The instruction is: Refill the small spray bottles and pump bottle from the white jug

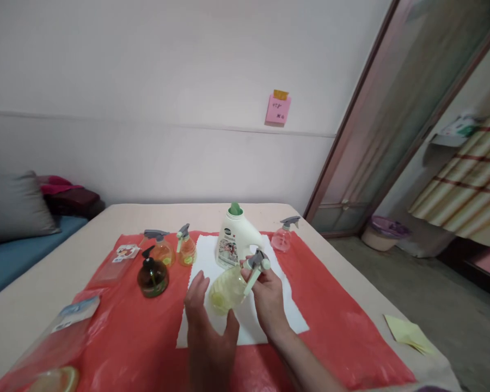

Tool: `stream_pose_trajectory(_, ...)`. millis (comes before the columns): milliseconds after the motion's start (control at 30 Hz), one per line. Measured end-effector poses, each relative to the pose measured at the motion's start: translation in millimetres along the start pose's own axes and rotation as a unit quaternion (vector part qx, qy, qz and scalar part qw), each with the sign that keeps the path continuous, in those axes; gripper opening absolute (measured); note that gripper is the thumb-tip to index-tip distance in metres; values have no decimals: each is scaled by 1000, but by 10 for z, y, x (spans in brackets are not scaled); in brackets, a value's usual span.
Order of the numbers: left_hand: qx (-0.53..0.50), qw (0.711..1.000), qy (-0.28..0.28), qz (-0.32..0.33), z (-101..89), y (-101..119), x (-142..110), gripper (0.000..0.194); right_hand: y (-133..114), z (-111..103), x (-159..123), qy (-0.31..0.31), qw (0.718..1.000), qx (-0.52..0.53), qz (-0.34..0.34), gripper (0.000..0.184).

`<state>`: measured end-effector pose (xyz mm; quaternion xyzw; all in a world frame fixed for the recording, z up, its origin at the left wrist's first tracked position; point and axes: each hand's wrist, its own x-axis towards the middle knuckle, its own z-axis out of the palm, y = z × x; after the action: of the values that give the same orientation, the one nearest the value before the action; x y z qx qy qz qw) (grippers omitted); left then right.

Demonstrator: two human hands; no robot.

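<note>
A clear yellowish spray bottle (227, 289) with a grey and pale green trigger head is tilted over a white cloth (253, 329). My right hand (268, 296) grips it at the neck, just under the trigger head. Close to the bottle's base is my left hand (206, 321), fingers and thumb apart; whether they touch the bottle I cannot tell. Right behind stands a large pale detergent jug (231, 239) with a green spout in its open top.
At left on the red sheet (330, 316) stand a dark pump bottle (153, 279) and two spray bottles (187, 249). A pink spray bottle (281, 238) stands back right. Plastic bags (61, 332) lie left; yellow notes (408, 332) lie near the right edge.
</note>
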<state>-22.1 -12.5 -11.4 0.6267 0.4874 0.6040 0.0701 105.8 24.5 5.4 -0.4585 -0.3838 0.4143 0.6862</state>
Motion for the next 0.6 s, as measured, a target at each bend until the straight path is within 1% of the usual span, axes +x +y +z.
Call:
stream_pose_trajectory(67, 41, 993, -101, -32, 138, -43, -33, 70, -65, -39, -58, 15, 999, 23, 17, 37)
stream_pose_trajectory(133, 76, 978, -188, -56, 245, -82, -49, 75, -91, -58, -119, 3, 999, 32, 36, 35)
stream_pose_trajectory(167, 95, 969, -218, -69, 280, -93, -46, 72, -98, -73, -143, -7, 999, 30, 43, 33)
stream_pose_trajectory(233, 121, 955, -253, -99, 314, -88, -29, 58, -122, -137, -166, -32, 998, 20, 46, 31)
stream_pose_trajectory(267, 114, 950, -269, -110, 317, -71, -20, 51, -147, -190, -165, -50, 998, 15, 44, 31)
stream_pose_trajectory(300, 87, 945, -292, -120, 315, -46, -15, 48, -180, -256, -157, -72, 996, 13, 44, 31)
stream_pose_trajectory(333, 41, 936, -324, -130, 313, -15, -17, 51, -221, -332, -145, -99, 994, 14, 50, 32)
stream_pose_trajectory(400, -80, 907, -388, -143, 327, 51, -44, 62, -306, -491, -123, -163, 983, 35, 79, 34)
stream_pose_trajectory(433, -130, 892, -408, -146, 350, 80, -68, 64, -340, -563, -118, -195, 974, 58, 98, 36)
stream_pose_trajectory(467, -162, 883, -416, -147, 386, 105, -96, 60, -364, -624, -120, -222, 964, 85, 116, 40)
stream_pose_trajectory(500, -176, 880, -415, -148, 434, 125, -127, 51, -376, -669, -129, -239, 956, 110, 130, 45)
stream_pose_trajectory(567, -163, 896, -385, -146, 550, 154, -193, 32, -372, -708, -163, -244, 948, 147, 144, 56)
stream_pose_trajectory(600, -146, 908, -366, -141, 605, 165, -226, 28, -362, -705, -181, -237, 948, 156, 147, 61)
